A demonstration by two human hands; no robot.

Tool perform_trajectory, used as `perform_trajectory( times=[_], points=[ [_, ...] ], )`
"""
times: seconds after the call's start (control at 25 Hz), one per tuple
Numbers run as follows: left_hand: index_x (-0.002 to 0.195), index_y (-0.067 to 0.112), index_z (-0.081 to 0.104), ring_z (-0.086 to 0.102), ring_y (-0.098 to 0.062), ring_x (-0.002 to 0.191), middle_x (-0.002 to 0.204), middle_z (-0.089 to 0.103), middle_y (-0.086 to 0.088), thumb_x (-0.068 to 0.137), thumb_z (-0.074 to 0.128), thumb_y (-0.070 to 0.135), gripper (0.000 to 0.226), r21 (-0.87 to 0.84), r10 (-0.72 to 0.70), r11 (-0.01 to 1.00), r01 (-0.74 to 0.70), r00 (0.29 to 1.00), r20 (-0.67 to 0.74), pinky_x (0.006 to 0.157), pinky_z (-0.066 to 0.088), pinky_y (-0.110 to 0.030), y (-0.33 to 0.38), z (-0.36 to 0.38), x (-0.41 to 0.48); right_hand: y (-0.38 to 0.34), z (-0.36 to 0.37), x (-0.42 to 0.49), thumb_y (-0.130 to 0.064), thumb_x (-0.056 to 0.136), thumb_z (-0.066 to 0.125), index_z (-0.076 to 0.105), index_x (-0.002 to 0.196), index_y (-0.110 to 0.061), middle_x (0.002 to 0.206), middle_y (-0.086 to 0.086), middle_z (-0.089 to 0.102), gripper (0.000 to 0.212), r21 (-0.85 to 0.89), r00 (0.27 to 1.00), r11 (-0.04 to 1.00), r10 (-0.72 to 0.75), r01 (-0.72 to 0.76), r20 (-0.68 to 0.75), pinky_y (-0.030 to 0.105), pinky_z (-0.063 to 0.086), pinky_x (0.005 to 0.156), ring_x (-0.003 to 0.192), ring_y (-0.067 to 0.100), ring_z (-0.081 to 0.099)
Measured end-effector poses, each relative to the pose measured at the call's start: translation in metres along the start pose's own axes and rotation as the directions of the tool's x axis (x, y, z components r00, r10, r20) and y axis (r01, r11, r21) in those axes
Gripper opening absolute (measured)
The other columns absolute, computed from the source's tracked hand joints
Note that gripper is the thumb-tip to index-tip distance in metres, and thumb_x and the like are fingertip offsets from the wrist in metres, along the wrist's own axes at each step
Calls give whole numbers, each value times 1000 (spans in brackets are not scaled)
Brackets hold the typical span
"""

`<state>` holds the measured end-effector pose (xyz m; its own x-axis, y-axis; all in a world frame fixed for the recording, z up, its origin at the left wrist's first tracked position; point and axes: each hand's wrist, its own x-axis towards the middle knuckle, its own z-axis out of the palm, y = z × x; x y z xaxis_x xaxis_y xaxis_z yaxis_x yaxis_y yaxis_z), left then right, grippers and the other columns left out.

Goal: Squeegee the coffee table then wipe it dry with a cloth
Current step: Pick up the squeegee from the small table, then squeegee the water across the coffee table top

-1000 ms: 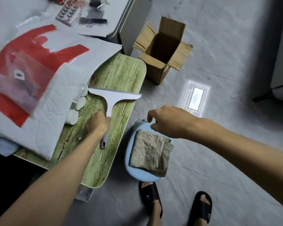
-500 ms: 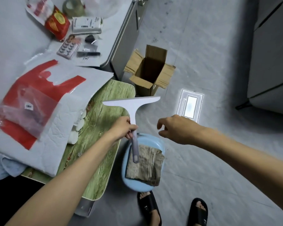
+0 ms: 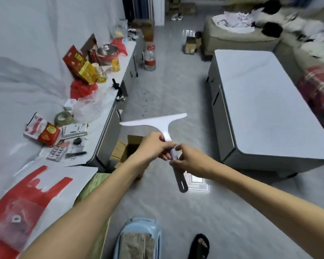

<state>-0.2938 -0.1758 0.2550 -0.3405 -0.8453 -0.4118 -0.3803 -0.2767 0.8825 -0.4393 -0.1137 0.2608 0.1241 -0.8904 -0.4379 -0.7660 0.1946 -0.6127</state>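
Note:
A white squeegee (image 3: 155, 122) with a grey handle hangs in the air in front of me, blade up. My left hand (image 3: 153, 146) grips the handle just below the blade. My right hand (image 3: 190, 159) pinches the handle a little lower. The grey coffee table (image 3: 260, 109) stands to the right, apart from both hands, its top bare. A brownish folded cloth (image 3: 137, 245) lies on a light blue stool (image 3: 158, 234) at the bottom edge.
A long white sideboard (image 3: 101, 113) on the left carries several packets, bags and a pot. A green wooden board (image 3: 99, 180) and a red and white plastic bag (image 3: 26, 199) sit near left. An open cardboard box (image 3: 125, 148) and a water bottle (image 3: 150, 57) stand on the floor. Sofa beyond.
My view has swung up from the green board to the room. The left hand has lifted the squeegee off the board, and the right hand has come over and taken the handle too.

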Motion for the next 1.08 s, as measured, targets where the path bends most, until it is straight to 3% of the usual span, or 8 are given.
perform_trajectory(
  times=[0.2, 0.28, 0.36, 0.48, 0.56, 0.8, 0.88, 1.08],
  points=[
    [65, 12, 62, 68, -21, 46, 62, 72, -9, 80, 69, 28, 23, 244, 142, 963, -112, 984, -109, 41, 45, -19, 119, 49, 35, 23, -114, -11, -17, 88, 44, 40, 105, -16, 83, 7, 55, 17, 66, 977, 988, -129, 142, -168, 45, 52, 66, 79, 34, 57],
    [71, 15, 68, 69, -17, 50, 68, 74, -5, 77, 65, 32, 19, 340, 189, 929, -146, 977, -96, 43, 45, -19, 160, 68, 51, 44, -162, -9, -15, 89, 43, 37, 96, -15, 73, 1, 47, 9, 37, 965, 991, -119, 131, -232, 40, 43, 59, 72, 31, 47],
    [81, 19, 69, 69, -12, 52, 71, 74, 0, 78, 66, 28, 10, 478, 229, 862, -170, 971, -69, 45, 47, -19, 193, 84, 69, 68, -212, -2, -16, 90, 46, 38, 93, -14, 81, 6, 53, 9, -31, 960, 998, -65, 59, -274, 35, 33, 60, 75, 31, 46],
    [93, 26, 66, 70, -10, 60, 77, 72, 5, 80, 62, 17, 17, 708, 287, 671, -219, 958, 24, 61, 55, -25, 233, 103, 105, 103, -274, 14, -17, 90, 48, 45, 100, -8, 101, 20, 60, 14, -64, 959, 996, 40, -60, -280, 36, 41, 66, 84, 35, 56],
    [95, 32, 64, 70, -12, 66, 82, 70, 8, 81, 54, 13, 26, 804, 304, 542, -242, 949, 81, 64, 51, -27, 257, 111, 134, 120, -304, 30, -15, 89, 46, 47, 102, -6, 99, 21, 61, 16, -40, 962, 993, 94, -107, -258, 32, 44, 59, 75, 32, 58],
    [85, 32, 60, 66, -7, 58, 70, 68, 9, 80, 49, 19, 18, 872, 191, 336, -355, 933, 306, 50, 39, -22, 314, 125, 257, 153, -396, 105, -17, 89, 45, 51, 87, -23, 94, 15, 65, 9, -78, 968, 984, 141, -160, -209, 28, 45, 51, 68, 27, 59],
    [80, 32, 57, 66, -14, 69, 76, 69, 7, 79, 49, 23, 11, 871, 207, 284, -400, 913, 352, 59, 45, -27, 337, 128, 314, 166, -433, 143, -17, 89, 47, 52, 86, -27, 91, 13, 68, 11, -83, 962, 977, 173, -194, -210, 24, 42, 45, 61, 24, 57],
    [89, 27, 58, 64, -24, 84, 93, 69, -1, 83, 51, 35, 13, 840, 196, 204, -503, 862, 468, 77, 53, -39, 401, 127, 443, 197, -517, 227, -21, 90, 48, 55, 106, -7, 81, 12, 63, 22, -15, 920, 941, 327, -338, -214, 18, 35, 41, 57, 23, 52]
  ],
)
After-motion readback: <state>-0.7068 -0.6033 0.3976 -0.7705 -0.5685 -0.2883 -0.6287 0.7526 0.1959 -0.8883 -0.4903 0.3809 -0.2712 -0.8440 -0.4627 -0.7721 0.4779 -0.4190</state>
